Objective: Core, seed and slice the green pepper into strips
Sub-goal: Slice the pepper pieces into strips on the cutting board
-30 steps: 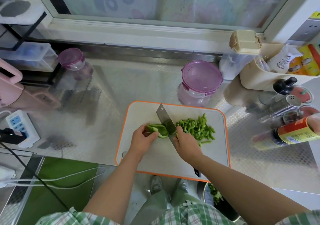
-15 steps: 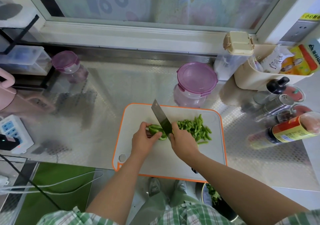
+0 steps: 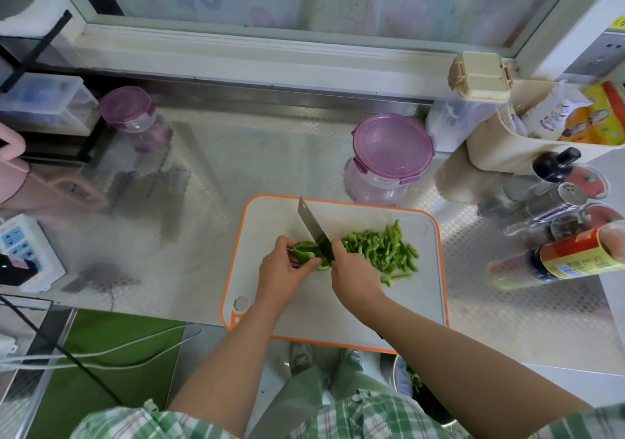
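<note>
On the cutting board (image 3: 270, 217), the left hand (image 3: 287, 267) is pinching the last uncut green pepper piece (image 3: 305, 248) while the right hand (image 3: 353, 271), gripping the cleaver (image 3: 311, 226), is slicing it (most is already lying as strips (image 3: 382, 247) at the blade's three o'clock).

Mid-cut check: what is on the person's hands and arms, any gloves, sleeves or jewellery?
No gloves: the left hand and right hand are bare, with no ring or watch visible. The forearms are uncovered. A green-and-white plaid left sleeve and right sleeve show at the bottom edge.
</note>
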Demonstrator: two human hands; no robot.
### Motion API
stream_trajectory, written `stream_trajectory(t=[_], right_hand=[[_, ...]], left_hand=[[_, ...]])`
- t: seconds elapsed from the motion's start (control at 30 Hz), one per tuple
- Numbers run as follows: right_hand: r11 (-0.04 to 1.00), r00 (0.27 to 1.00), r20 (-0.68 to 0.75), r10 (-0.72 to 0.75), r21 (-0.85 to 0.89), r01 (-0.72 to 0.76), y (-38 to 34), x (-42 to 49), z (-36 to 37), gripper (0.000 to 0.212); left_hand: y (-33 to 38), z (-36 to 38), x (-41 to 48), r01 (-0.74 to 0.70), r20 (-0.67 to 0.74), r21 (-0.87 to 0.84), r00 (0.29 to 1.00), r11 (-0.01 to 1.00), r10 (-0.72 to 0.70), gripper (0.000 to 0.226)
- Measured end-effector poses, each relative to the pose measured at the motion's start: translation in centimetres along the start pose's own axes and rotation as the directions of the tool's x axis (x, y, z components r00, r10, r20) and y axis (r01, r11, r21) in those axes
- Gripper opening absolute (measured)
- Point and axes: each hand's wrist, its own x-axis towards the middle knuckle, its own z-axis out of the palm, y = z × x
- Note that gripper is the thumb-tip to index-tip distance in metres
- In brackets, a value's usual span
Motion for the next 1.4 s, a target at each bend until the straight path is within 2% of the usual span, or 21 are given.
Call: stream_trajectory(t=[0.13, 0.53, 0.67, 0.8, 0.93, 1.03, 1.1, 1.3, 1.4], right_hand=[[0.999, 1.0, 0.012, -0.009, -0.042, 0.009, -0.2, 0.3, 0.2, 0.028], [0.992, 0.998, -0.033, 0.044, 0.123, -0.04, 0.9, 0.4, 0.6, 0.019], [0.998, 1.0, -0.015, 0.017, 0.065, -0.016, 0.7, 0.5, 0.2, 0.016], [0.999, 1.0, -0.003, 0.009, 0.039, -0.008, 0.8, 0.1, 0.2, 0.022], [1.0, 1.0, 0.008, -0.003, 0.03, 0.003, 1.3, -0.3, 0.2, 0.027], [0.999, 1.0, 0.014, -0.015, -0.029, 0.015, 1.5, -0.9, 0.3, 0.034], [0.999, 1.0, 0.016, -0.015, -0.045, 0.015, 1.7, -1.4, 0.5, 0.031], [0.997, 1.0, 0.005, 0.026, 0.076, -0.026, 1.8, -1.2, 0.2, 0.022], [0.988, 0.998, -0.058, 0.029, 0.151, -0.02, 1.7, -1.0, -0.1, 0.025]], left_hand=[[-0.1, -0.4, -0.1, -0.003, 0.016, 0.013, 1.0, 1.0, 0.003, 0.046], [-1.4, -0.6, -0.3, 0.001, 0.078, -0.118, 0.997, 0.993, 0.008, 0.043], [-1.4, -0.2, -0.5, 0.009, 0.058, -0.122, 0.998, 0.992, -0.002, 0.042], [-1.0, 0.2, -0.9, 0.034, 0.026, -0.157, 0.999, 0.987, -0.03, 0.039], [-1.2, 0.7, -0.8, 0.119, 0.024, -0.241, 0.993, 0.963, -0.117, 0.038], [-0.6, 1.1, -0.8, 0.214, -0.002, -0.369, 0.973, 0.905, -0.23, 0.034], [-0.2, 0.8, -0.5, 0.253, -0.011, -0.439, 0.958, 0.862, -0.286, 0.036], [-0.8, -0.1, 0.0, 0.196, 0.061, -0.359, 0.981, 0.913, -0.187, 0.029], [-0.9, -0.1, -0.5, 0.167, 0.094, -0.305, 0.985, 0.937, -0.145, 0.036]])
